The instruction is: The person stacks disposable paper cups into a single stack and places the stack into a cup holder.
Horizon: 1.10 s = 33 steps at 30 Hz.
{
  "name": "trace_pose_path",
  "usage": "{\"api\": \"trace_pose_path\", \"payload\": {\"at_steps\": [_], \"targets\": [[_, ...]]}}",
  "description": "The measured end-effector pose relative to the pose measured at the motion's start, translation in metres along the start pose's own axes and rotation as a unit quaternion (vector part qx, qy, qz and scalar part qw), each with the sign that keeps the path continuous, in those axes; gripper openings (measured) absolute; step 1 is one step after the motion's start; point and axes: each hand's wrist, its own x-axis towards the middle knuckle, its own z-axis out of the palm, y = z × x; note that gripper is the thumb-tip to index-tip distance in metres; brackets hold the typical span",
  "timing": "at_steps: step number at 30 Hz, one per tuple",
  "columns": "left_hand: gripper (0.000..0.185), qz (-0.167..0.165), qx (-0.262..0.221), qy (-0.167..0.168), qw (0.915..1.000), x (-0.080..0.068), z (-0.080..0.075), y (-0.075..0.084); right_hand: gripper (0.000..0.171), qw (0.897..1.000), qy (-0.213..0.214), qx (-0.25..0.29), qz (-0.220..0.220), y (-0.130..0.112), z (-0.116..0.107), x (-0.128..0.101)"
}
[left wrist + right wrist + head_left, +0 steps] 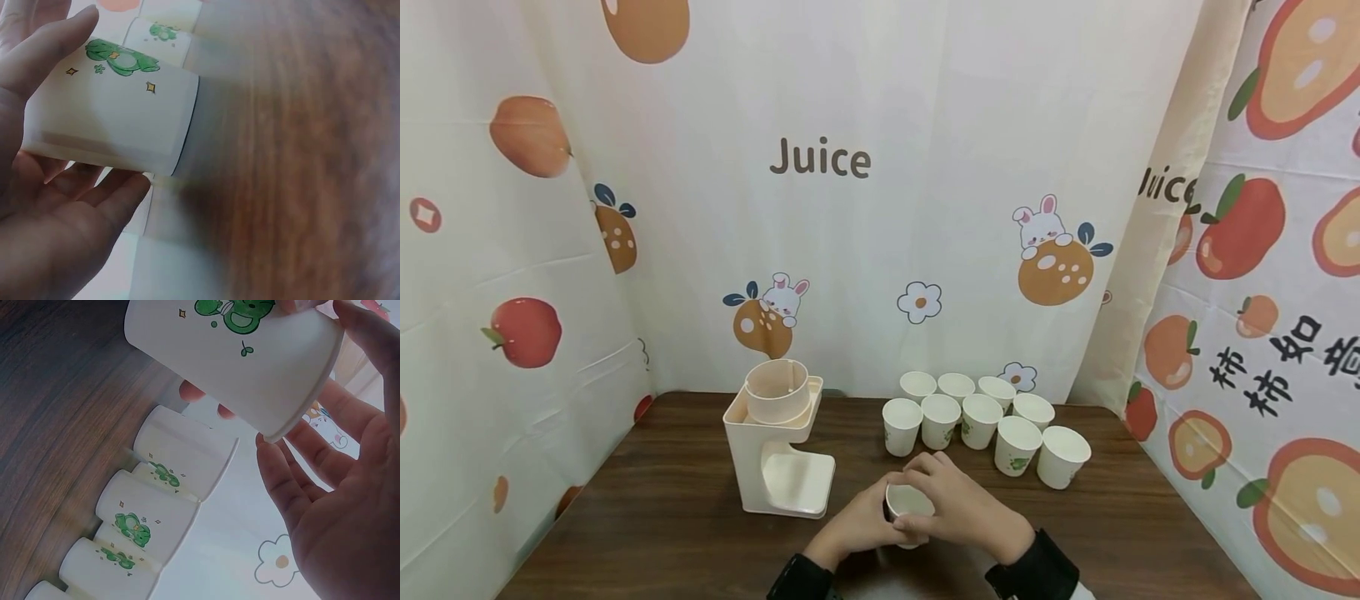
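Observation:
A white paper cup (910,500) with a green cartoon print (244,314) is held between both hands at the front of the table. My left hand (863,518) grips it from the left; in the left wrist view its thumb lies on one side of the cup (112,119) and its fingers curl round the other. From the right, my right hand (958,504) holds the same cup near its rim, fingertips right at the edge in the right wrist view. The cup's mouth faces up in the head view, and the hands hide much of its wall.
Several more paper cups (940,417) stand in rows behind the hands on the dark wooden table (655,500). To the left is a cream juicer-like machine (778,442) with a round container on top. Fruit-printed cloth (850,233) encloses the back and sides.

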Motion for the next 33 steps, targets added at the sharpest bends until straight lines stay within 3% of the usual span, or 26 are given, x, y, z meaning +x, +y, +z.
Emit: {"api": "trace_pose_path", "payload": {"at_steps": [14, 24, 33], "targets": [[0.07, 0.002, 0.01, 0.013, 0.9999, 0.0, 0.001, -0.001, 0.052, 1.0, -0.017, 0.016, 0.012, 0.0, -0.004, -0.001], [0.075, -0.013, 0.004, 0.005, 0.9999, -0.001, 0.001, 0.001, 0.041, 0.999, -0.024, 0.022, 0.015, 0.0, -0.005, -0.001], [0.063, 0.007, -0.011, -0.005, 0.9999, -0.001, 0.0, -0.001, 0.039, 0.999, 0.009, -0.014, 0.031, 0.012, -0.017, -0.005]]}}
